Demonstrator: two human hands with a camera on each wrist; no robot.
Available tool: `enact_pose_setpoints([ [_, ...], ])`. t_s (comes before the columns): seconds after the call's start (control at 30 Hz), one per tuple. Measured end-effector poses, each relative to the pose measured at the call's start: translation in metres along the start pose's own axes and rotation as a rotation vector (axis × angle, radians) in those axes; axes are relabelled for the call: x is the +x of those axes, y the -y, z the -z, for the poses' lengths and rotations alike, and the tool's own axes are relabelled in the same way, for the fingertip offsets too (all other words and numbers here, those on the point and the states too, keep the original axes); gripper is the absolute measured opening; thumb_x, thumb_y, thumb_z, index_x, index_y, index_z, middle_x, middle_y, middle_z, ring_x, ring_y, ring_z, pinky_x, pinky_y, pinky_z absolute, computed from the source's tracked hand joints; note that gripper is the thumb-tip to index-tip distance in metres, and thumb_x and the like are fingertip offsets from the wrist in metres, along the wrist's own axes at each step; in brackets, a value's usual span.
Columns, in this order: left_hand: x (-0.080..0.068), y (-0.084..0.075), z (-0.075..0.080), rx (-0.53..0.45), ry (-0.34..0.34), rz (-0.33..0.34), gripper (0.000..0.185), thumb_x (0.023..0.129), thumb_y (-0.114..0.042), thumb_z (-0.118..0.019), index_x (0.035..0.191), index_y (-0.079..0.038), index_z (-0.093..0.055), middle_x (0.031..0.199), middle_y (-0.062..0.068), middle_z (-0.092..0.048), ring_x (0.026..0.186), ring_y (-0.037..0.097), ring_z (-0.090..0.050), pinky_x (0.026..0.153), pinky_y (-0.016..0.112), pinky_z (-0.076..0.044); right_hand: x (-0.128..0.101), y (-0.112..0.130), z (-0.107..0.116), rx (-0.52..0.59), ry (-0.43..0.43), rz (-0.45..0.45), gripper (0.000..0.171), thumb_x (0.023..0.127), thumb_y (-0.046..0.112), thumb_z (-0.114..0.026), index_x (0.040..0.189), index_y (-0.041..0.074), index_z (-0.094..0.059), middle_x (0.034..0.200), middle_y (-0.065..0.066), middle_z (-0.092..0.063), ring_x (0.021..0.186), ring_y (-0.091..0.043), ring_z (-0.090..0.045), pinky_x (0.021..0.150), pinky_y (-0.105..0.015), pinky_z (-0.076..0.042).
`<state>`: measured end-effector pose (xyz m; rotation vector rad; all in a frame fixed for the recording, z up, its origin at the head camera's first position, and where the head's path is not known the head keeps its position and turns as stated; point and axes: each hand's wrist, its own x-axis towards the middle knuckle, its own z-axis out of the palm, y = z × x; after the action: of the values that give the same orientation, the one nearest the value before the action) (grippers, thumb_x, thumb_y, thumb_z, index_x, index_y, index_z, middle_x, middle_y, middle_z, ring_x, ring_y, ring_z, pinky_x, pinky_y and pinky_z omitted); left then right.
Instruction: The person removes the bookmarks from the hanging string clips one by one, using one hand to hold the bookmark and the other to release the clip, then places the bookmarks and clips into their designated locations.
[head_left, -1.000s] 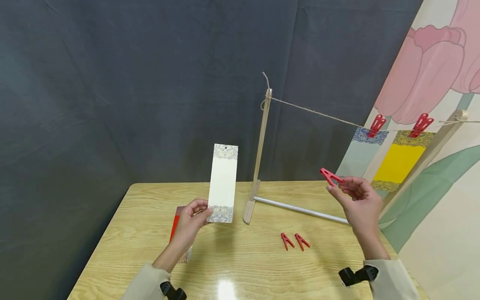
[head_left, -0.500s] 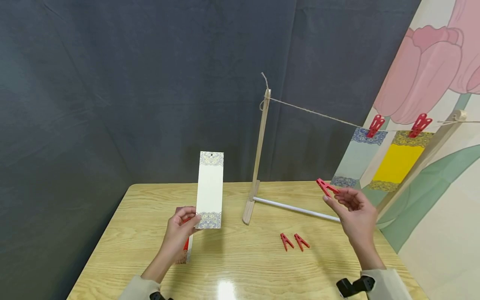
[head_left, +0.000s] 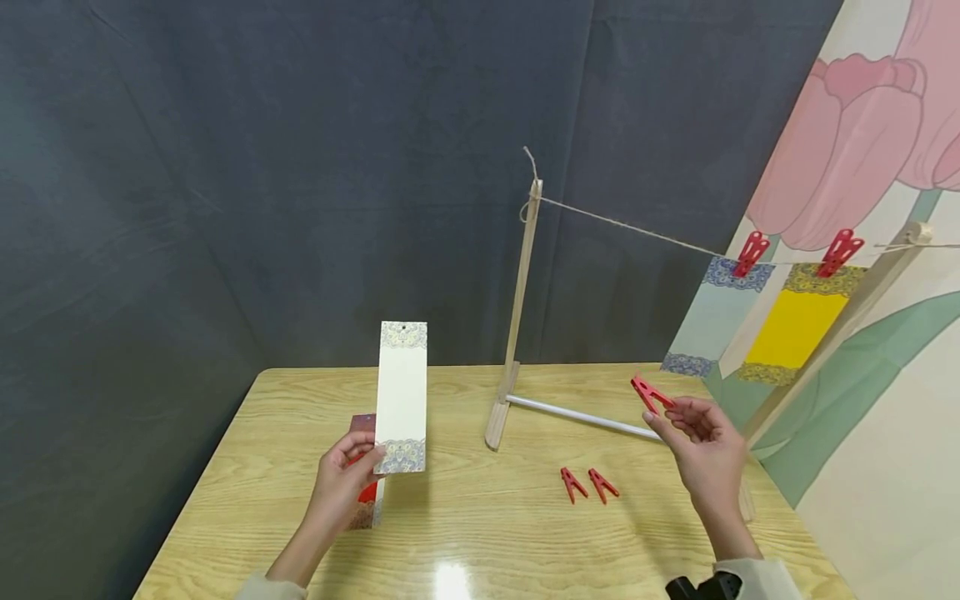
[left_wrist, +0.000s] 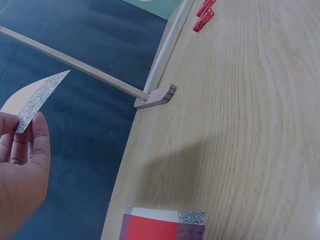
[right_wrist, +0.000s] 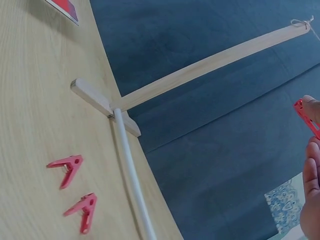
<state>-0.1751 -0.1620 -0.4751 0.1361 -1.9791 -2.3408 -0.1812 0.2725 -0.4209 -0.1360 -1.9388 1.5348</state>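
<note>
My left hand (head_left: 340, 479) pinches a cream card (head_left: 402, 392) by its lower left corner and holds it upright above the table. The card has lacy patterned bands at both ends and a small hole at the top. Behind that hand lie a red card (head_left: 367, 493) and a pale one under it, partly covered in the head view. With thumb and fingers, my right hand (head_left: 708, 454) pinches a red clothespin (head_left: 649, 394), raised over the right side. Two more red clothespins (head_left: 573, 484) lie on the table between the hands.
A wooden post (head_left: 522, 292) with a metal rod (head_left: 585, 416) at its foot carries a string (head_left: 630, 226) to a second post (head_left: 862, 321). Clothespins hold a pale blue card (head_left: 718, 321) and a yellow card (head_left: 798, 325) on it. Dark cloth (head_left: 300, 167) hangs behind.
My left hand has moved left and down with the cream card, toward the red card. My right hand has sunk a little with its clothespin and shifted slightly left.
</note>
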Motion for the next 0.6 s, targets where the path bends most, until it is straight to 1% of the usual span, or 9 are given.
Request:
enact_pose_setpoints([
  [0.17, -0.003, 0.005, 0.004, 0.015, -0.011, 0.016, 0.023, 0.092, 0.001, -0.063, 0.111, 0.011, -0.054, 0.091, 0.008, -0.056, 0.082, 0.015, -0.057, 0.072, 0.033, -0.057, -0.004, -0.007, 0.000, -0.013, -0.008, 0.005, 0.035, 0.073, -0.008, -0.081, 0.104, -0.007, -0.064, 0.091, -0.006, -0.067, 0.078, -0.010, -0.062, 0.071, -0.013, -0.050],
  [0.27, -0.005, 0.007, 0.006, 0.012, -0.032, 0.032, 0.024, 0.091, 0.001, -0.064, 0.110, 0.010, -0.054, 0.092, 0.008, -0.056, 0.082, 0.015, -0.057, 0.070, 0.031, -0.057, -0.006, -0.011, 0.000, -0.021, -0.011, -0.010, 0.034, 0.074, -0.006, -0.081, 0.103, -0.007, -0.065, 0.090, -0.005, -0.067, 0.077, -0.010, -0.062, 0.070, -0.013, -0.050],
  [0.4, -0.006, 0.011, 0.010, 0.017, -0.063, 0.046, 0.024, 0.091, -0.002, -0.066, 0.110, 0.008, -0.054, 0.092, 0.007, -0.057, 0.081, 0.013, -0.057, 0.065, 0.025, -0.054, -0.009, -0.016, 0.000, -0.036, -0.002, -0.034, 0.034, 0.075, -0.002, -0.082, 0.103, -0.006, -0.064, 0.088, -0.002, -0.068, 0.077, -0.009, -0.062, 0.070, -0.012, -0.050],
  [0.5, -0.007, 0.015, 0.014, 0.018, -0.072, 0.047, 0.024, 0.091, -0.002, -0.065, 0.109, 0.008, -0.055, 0.092, 0.006, -0.057, 0.080, 0.012, -0.057, 0.063, 0.023, -0.052, -0.010, -0.020, 0.001, -0.026, -0.004, -0.052, 0.035, 0.075, -0.003, -0.082, 0.104, -0.006, -0.064, 0.089, -0.004, -0.068, 0.077, -0.009, -0.062, 0.069, -0.012, -0.050],
  [0.6, -0.007, 0.018, 0.017, 0.009, -0.078, 0.044, 0.022, 0.091, 0.000, -0.065, 0.109, 0.009, -0.054, 0.090, 0.005, -0.057, 0.078, 0.011, -0.057, 0.062, 0.023, -0.053, -0.011, -0.024, 0.001, -0.015, -0.013, -0.068, 0.035, 0.074, -0.003, -0.082, 0.104, -0.007, -0.064, 0.089, -0.007, -0.068, 0.076, -0.009, -0.062, 0.069, -0.012, -0.050],
])
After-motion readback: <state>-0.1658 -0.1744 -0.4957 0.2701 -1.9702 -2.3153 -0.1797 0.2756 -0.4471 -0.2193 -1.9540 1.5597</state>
